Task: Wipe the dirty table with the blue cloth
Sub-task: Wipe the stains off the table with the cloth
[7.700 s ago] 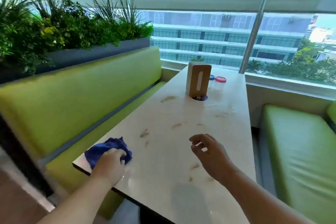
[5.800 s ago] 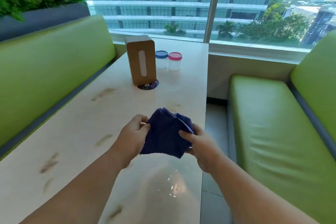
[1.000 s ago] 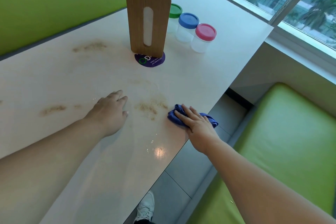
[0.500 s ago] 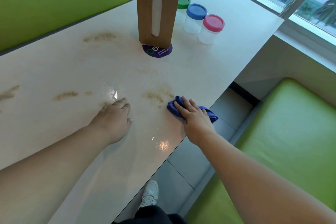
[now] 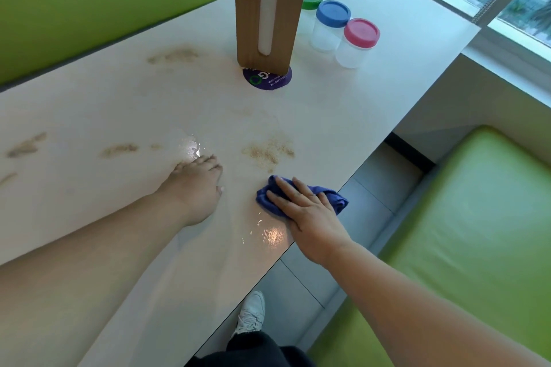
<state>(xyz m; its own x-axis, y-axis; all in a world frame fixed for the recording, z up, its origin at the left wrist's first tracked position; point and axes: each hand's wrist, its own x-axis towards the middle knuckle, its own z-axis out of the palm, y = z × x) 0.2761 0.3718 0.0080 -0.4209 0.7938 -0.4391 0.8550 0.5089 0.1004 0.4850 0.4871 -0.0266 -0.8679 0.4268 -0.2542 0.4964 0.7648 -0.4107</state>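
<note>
Pressing blue cloth (image 5: 334, 198) near table (image 5: 372, 116) edge, right hand (image 5: 307, 214) flat

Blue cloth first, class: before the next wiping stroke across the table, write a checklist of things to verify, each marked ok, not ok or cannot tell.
1. Blue cloth lies flat under the right hand: ok.
2. Left hand braced on the table, clear of the cloth: ok.
3. Nearest brown smear lies just ahead of the cloth, reachable: ok.
4. Table already clean: not ok; a far smear remains too.
5. Wooden tissue holder and pink-lidded jar stand away from the near stroke: ok.
6. Cloth damp enough: cannot tell.
</note>
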